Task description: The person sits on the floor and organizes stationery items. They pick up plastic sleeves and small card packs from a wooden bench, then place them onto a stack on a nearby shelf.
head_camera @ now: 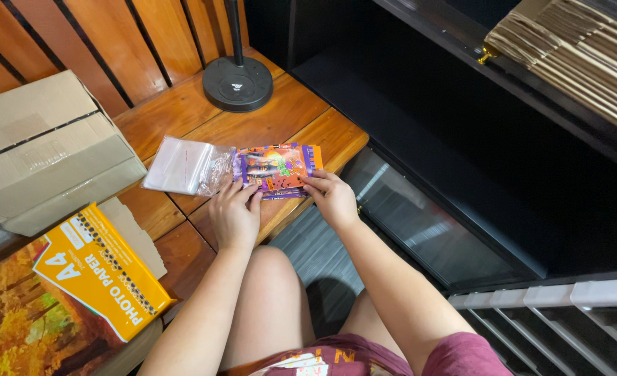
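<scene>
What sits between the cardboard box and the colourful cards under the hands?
A clear plastic sleeve lies between the cardboard box and colourful cards, in the head view.

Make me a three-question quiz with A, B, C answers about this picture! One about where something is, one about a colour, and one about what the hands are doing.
1. Where is the clear plastic bag?
A. Beside the colourful cards, toward the cardboard box
B. On the black shelf
C. On the person's lap

2. What colour is the round stand base?
A. White
B. Black
C. Red

3. What are the left hand and right hand doing?
A. Both pressing on the colourful cards
B. Both hanging in the air
C. Lifting the cardboard box

Answers: 1 A, the bag lies between the cards and the cardboard box. 2 B, the base is black. 3 A, fingers of both hands rest on the cards on the wooden table.
</scene>
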